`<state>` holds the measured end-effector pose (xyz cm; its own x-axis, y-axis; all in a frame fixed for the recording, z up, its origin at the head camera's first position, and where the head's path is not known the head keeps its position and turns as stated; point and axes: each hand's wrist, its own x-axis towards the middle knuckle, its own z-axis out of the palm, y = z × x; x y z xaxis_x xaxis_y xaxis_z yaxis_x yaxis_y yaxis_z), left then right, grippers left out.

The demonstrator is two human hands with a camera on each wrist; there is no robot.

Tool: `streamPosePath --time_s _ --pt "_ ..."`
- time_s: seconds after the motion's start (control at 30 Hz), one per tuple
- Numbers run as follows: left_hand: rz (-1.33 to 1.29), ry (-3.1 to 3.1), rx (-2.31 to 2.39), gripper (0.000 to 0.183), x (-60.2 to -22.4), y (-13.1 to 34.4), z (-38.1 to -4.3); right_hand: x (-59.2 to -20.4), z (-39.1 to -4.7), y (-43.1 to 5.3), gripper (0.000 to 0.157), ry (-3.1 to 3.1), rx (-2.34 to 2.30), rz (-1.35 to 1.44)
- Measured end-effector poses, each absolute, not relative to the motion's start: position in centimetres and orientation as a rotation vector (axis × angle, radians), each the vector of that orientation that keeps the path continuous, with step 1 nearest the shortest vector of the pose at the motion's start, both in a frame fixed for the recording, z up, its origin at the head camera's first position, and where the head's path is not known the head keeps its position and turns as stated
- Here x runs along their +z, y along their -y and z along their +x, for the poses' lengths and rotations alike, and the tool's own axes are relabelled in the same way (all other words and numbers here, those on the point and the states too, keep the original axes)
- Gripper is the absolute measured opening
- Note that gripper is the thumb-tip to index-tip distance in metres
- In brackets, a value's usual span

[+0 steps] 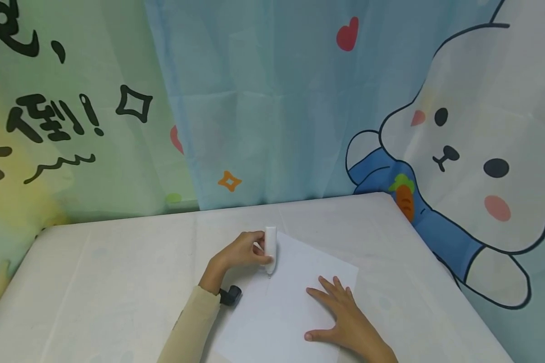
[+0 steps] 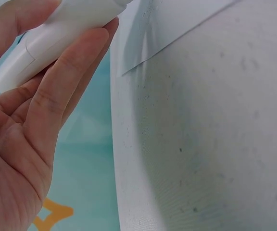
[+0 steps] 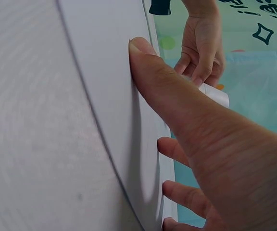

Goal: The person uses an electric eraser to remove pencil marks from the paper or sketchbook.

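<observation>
My left hand (image 1: 244, 250) pinches a thick white pen-like tube (image 1: 270, 247) between thumb and fingers. The tube stands nearly upright, its narrow tip pointing down right at the sheet of white paper (image 1: 277, 317). In the left wrist view the white tube (image 2: 66, 36) shows a seam round its body; its tip is cut off by the frame. My right hand (image 1: 345, 317) lies with spread fingers on the right part of the paper. From the right wrist view, its thumb (image 3: 153, 67) and fingertips press flat on the sheet.
A white-covered table (image 1: 118, 282) carries the paper, which is turned at an angle. Behind it hangs a printed curtain (image 1: 272, 101) with a rabbit figure and lettering. A black wrist strap device (image 1: 230, 295) sits on the left wrist, close over the paper's left edge.
</observation>
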<state>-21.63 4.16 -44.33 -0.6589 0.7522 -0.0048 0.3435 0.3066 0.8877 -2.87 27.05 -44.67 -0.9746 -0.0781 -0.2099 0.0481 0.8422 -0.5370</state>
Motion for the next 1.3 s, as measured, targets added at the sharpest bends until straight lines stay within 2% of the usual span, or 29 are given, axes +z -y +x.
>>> streamPosePath --time_s 1.3 --pt "0.982 -2.142 1.330 0.023 -44.33 -4.42 -21.62 -45.37 -2.47 -27.55 0.089 -2.910 -0.905 -0.167"
